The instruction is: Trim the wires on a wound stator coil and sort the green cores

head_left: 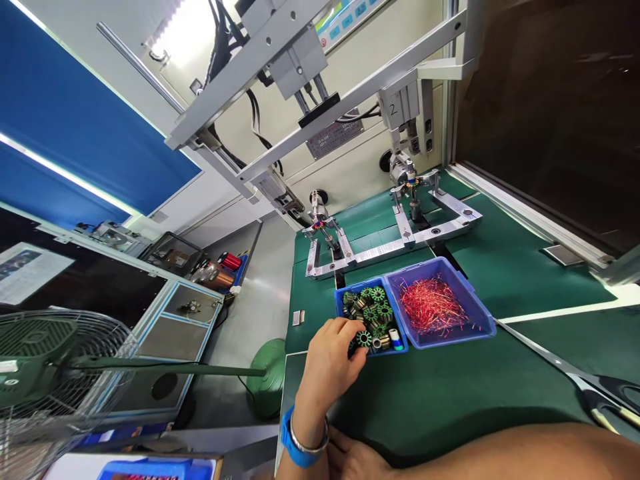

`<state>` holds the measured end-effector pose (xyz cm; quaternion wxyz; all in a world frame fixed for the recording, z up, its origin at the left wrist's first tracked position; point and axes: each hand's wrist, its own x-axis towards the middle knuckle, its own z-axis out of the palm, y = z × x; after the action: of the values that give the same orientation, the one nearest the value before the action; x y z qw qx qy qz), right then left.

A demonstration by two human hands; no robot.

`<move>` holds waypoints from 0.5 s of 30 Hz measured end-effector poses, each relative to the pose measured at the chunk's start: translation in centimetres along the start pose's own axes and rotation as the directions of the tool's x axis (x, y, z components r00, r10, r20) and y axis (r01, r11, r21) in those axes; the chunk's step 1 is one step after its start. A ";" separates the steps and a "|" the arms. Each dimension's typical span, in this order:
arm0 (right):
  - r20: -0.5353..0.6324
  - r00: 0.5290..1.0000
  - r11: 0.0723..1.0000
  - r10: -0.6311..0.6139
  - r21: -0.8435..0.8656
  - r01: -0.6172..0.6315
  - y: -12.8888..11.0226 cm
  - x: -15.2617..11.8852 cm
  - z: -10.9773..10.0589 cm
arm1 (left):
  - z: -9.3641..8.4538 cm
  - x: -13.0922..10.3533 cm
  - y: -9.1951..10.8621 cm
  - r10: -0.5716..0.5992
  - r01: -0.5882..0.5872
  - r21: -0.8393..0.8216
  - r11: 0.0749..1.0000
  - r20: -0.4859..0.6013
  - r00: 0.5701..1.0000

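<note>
My left hand (327, 360), with a blue band on its wrist, reaches over the near left side of a blue bin (405, 348). Its thumb and fingers are closed around a green toothed stator core (365, 339). Several more stator cores (370, 313) lie in that bin, along with small metal sleeves (384, 341) and a white-and-blue cylinder (396, 340). My right hand (357, 461) rests low at the bottom edge, beside and partly behind my left wrist; its fingers are mostly hidden.
Right of the bin, a purple-blue tray (475, 330) holds red wire clippings (433, 303). Scissors (575, 373) lie on the green mat (465, 380) at right. Behind stands a metal fixture (377, 253) with two stations under an overhead frame (350, 107). A green fan (45, 353) stands left.
</note>
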<state>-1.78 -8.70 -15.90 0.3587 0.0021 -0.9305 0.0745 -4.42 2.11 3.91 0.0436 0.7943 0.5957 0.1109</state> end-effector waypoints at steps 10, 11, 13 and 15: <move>-0.009 1.000 1.000 -0.022 0.003 0.022 0.2 0.1 0.2 | 0.2 0.1 -1.3 -0.103 0.080 -0.170 0.982 -0.130 0.986; 0.003 1.000 1.000 -0.031 -0.006 0.031 0.2 0.1 0.3 | 0.3 0.1 -1.5 -0.138 0.102 -0.202 0.974 -0.173 0.975; 0.032 0.999 0.999 -0.043 -0.026 0.044 0.2 0.2 0.7 | 0.6 0.4 -2.1 -0.193 0.130 -0.243 0.961 -0.256 0.947; 0.058 0.997 0.999 -0.041 -0.030 0.043 0.1 0.1 1.0 | 1.0 0.7 -2.6 -0.206 0.130 -0.262 0.956 -0.288 0.935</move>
<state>-2.55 -8.77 -16.57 0.3333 0.0181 -0.9412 0.0523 -6.44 3.55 2.51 0.0536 0.7014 0.6434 0.3019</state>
